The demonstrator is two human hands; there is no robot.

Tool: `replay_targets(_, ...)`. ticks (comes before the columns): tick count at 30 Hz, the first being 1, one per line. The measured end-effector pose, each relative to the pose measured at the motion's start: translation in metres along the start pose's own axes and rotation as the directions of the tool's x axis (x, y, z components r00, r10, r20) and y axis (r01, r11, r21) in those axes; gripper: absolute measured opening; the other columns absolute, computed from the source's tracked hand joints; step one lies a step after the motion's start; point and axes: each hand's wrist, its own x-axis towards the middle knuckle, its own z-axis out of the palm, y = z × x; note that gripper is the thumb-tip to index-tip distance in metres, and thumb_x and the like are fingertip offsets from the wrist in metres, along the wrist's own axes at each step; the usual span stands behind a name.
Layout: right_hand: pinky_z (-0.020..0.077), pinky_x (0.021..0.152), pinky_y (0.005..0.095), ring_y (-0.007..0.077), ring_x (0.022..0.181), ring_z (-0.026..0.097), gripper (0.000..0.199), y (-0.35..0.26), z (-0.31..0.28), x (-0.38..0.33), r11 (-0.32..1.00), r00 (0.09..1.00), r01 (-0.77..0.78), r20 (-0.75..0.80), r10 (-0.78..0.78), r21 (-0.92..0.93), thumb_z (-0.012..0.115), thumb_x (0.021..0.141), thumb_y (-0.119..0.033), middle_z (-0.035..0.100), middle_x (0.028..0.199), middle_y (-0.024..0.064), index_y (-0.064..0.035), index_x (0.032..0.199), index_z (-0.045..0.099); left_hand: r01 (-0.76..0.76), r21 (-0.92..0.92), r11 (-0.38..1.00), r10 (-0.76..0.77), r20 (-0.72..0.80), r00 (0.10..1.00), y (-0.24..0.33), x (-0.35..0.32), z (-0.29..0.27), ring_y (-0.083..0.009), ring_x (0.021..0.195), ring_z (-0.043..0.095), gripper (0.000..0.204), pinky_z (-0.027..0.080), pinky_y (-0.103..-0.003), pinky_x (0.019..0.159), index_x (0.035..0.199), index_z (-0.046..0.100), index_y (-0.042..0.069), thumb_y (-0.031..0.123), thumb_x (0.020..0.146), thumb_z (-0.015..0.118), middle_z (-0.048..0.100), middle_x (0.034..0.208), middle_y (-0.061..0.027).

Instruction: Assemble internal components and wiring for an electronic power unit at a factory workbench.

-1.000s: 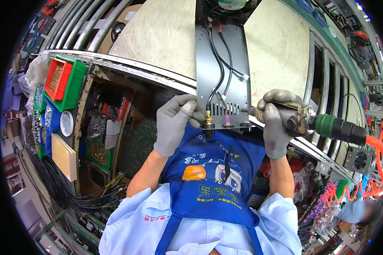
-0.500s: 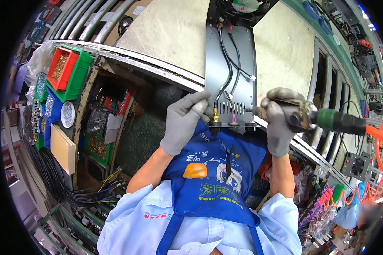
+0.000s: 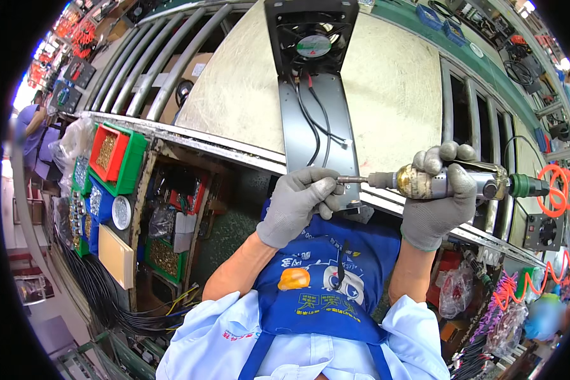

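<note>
Grey gloves cover both of the person's hands at the near edge of the workbench (image 3: 399, 95); the right hand (image 3: 438, 201) is wrapped tight around the body of a power screwdriver (image 3: 446, 183), fingers curled over the top and thumb beneath, the tool lying level with its bit pointing to the person's left; the bit's tip meets the fingers of the left hand (image 3: 297, 204), which are bent in against it, closed about the tip or something small there, though what lies between them is too small to tell; that left hand sits just at the lower end of a long grey metal plate (image 3: 326, 158) that lies on the bench top and runs away from the person; a black cooling fan (image 3: 311, 38) stands fixed at the plate's far end, and thin black wires (image 3: 313, 123) trail from it down the plate; an orange coiled hose (image 3: 554, 190) hangs off to the right behind the screwdriver's green tail; to the left of the bench, red and green parts bins (image 3: 114, 155) hold small brass-coloured pieces, with blue bins just below them; a blue apron (image 3: 316, 285) over a pale blue shirt fills the lower middle.
</note>
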Motion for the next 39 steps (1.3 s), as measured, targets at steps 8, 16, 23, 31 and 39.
replay_targets(8, 0.0499, 0.074, 0.0356, 0.0173, 0.077, 0.058, 0.032, -0.013, -0.029, 0.02, 0.999, 0.996, 0.036, -0.083, -0.033, 0.034, 0.061, 0.078, -0.008, 0.061, 0.098, 0.009, -0.0067, 0.11, 0.06, 0.059, 0.119, 0.991, -0.065, 0.045, 0.997, 0.004, 0.03, 0.028, -0.0088, 0.064, 0.064, 0.033, 0.053, -0.02, 0.056, 0.116, 0.065, -0.006, 0.024, 0.104, 0.059, 0.069, 0.082, -0.0084)
replay_targets(16, 0.052, 0.074, 0.0333, 0.0165, 0.076, 0.059, 0.031, -0.033, -0.079, 0.052, 0.978, 0.948, 0.156, -0.299, -0.109, 0.14, 0.06, 0.08, -0.009, 0.062, 0.1, 0.0087, -0.0061, 0.111, 0.059, 0.202, 0.185, 0.962, -0.211, 0.03, 0.977, 0.005, 0.075, 0.086, -0.0094, 0.055, 0.059, 0.036, 0.051, -0.025, 0.051, 0.109, 0.065, -0.003, 0.032, 0.103, 0.06, 0.067, 0.078, -0.0055)
replay_targets(23, 0.0532, 0.073, 0.0315, 0.0155, 0.077, 0.06, 0.027, -0.047, -0.154, 0.084, 0.992, 0.878, 0.114, -0.472, -0.08, 0.045, 0.059, 0.082, -0.011, 0.061, 0.097, 0.0062, -0.01, 0.109, 0.057, -0.284, 0.657, 0.698, 0.182, 0.22, 0.958, 0.01, 0.229, 0.125, -0.0204, 0.089, 0.07, 0.065, 0.059, -0.034, 0.072, 0.136, 0.055, -0.003, 0.051, 0.099, 0.055, 0.068, 0.11, -0.0153)
replay_targets(31, 0.0527, 0.069, 0.0307, 0.0155, 0.077, 0.06, 0.03, -0.016, -0.19, 0.072, 0.968, 0.754, -0.172, -0.608, 0.25, 0.184, 0.062, 0.077, -0.013, 0.059, 0.094, 0.0035, -0.0137, 0.107, 0.055, 0.04, 0.995, -0.091, 0.759, 0.043, 0.65, 0.119, 0.548, 0.077, -0.0374, 0.097, 0.069, 0.029, 0.055, -0.047, 0.086, 0.101, 0.076, 0.014, 0.031, 0.088, 0.057, 0.073, 0.101, -0.0173)
replay_targets(39, 0.0545, 0.071, 0.0395, 0.0229, 0.079, 0.06, 0.036, -0.028, -0.21, 0.065, 0.832, 0.695, -0.271, -0.499, 0.517, 0.484, 0.066, 0.081, -0.007, 0.059, 0.1, 0.0108, -0.0132, 0.115, 0.056, 0.084, 0.883, -0.461, 0.56, 0.216, 0.8, 0.205, 0.686, 0.046, -0.0361, 0.103, 0.069, 0.029, 0.055, -0.042, 0.092, 0.106, 0.078, 0.019, 0.03, 0.086, 0.06, 0.073, 0.111, -0.0136)
